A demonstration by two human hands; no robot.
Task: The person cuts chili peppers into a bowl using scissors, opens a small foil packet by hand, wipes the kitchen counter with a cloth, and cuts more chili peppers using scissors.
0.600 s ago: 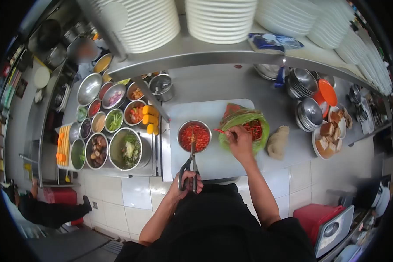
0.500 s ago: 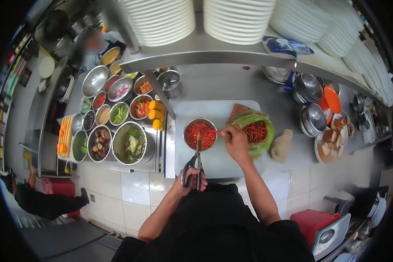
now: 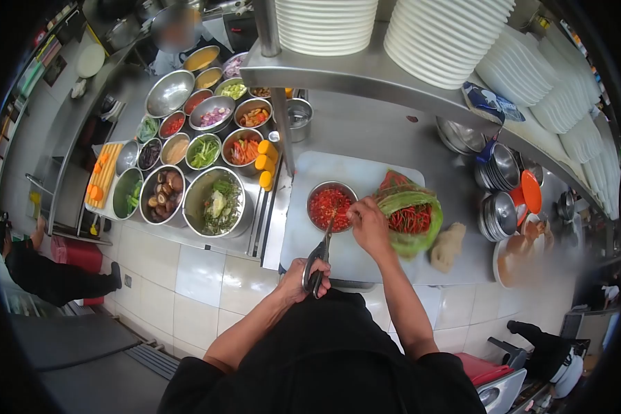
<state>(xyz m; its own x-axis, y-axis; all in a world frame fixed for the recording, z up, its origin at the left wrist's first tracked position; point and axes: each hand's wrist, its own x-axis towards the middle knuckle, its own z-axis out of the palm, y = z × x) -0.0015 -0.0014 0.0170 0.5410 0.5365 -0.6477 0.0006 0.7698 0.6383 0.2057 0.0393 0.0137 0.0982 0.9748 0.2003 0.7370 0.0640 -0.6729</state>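
Note:
My left hand [image 3: 303, 279] grips black-handled scissors [image 3: 317, 261], their blades pointing up over a round metal bowl [image 3: 308, 201]. Chopped red chilies [image 3: 324, 205] fill much of that bowl. Pinched in the fingers of my right hand [image 3: 370, 226] is a red chili [image 3: 350, 214], above the bowl's right side and close to the scissor tips. Whether the blades touch it I cannot tell. Just right of this hand lies an open green plastic bag [image 3: 415, 246] holding whole red chilies [image 3: 410, 219]. Bowl and bag rest on a white cutting board [image 3: 298, 238].
Left of the board stand several metal pots of cut vegetables, including mushrooms [image 3: 165, 192], beside yellow-capped bottles [image 3: 263, 163]. A beige cloth [image 3: 448, 247] and stacked metal bowls [image 3: 498, 215] are to the right. Overhead, a steel shelf [image 3: 379, 67] carries stacked plates [image 3: 448, 41]. Other people work nearby.
My view has swung, so the counter appears turned. The scissor handles have come together, and the blade tips are nearer my right fingers. My right hand has moved closer to the bowl.

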